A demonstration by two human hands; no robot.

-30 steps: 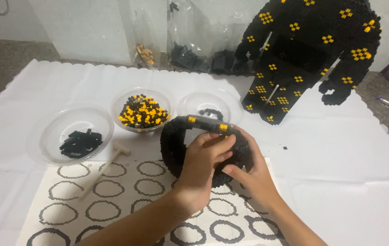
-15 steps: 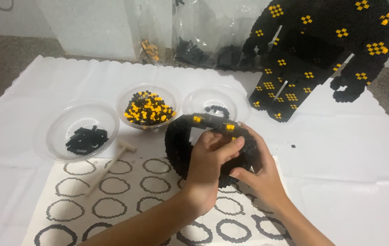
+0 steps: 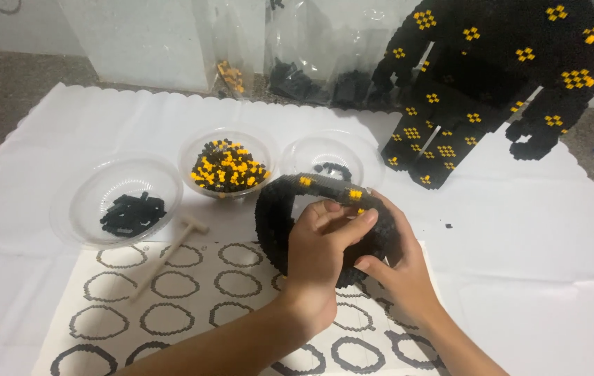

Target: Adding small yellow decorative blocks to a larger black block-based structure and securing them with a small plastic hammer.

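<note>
Black block ring with yellow spots is standing on edge over the printed circle sheet, opening facing the camera. Left hand is pinching its top rim, fingers closed on it. Right hand is cupping the right side from below-right, equally near.

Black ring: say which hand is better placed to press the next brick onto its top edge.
Left, probably. The left hand has its fingertips on the top edge of the black ring, while the right hand cradles it from the side and below.
</note>
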